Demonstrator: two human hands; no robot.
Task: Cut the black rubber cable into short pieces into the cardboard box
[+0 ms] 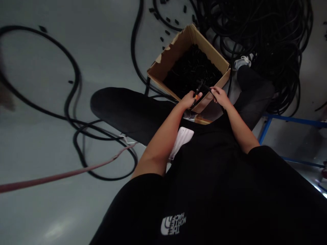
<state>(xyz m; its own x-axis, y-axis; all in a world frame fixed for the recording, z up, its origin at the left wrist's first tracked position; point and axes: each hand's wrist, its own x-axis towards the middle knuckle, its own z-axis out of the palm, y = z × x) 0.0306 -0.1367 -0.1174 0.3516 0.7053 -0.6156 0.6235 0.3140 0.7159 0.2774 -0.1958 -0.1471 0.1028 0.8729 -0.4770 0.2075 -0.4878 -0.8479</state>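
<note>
Over the near edge of a cardboard box (213, 47), my left hand (189, 99) is closed around a small cutting tool (196, 96) with orange on its handles. The tool's dark jaws point up and away over the box. Just to the right, my right hand (220, 96) pinches a thin black tube (207, 88), whose end reaches toward the jaws. Whether the jaws touch the tube cannot be made out. Many short black pieces (195, 66) fill the lower part of the box.
A large heap of black hose (268, 30) lies at the upper right. Looped black hose (73, 61) and a reddish hose (63, 176) cross the floor at left. Small black pieces are scattered beyond the box. A blue metal frame (296, 119) stands at right. My legs flank the box.
</note>
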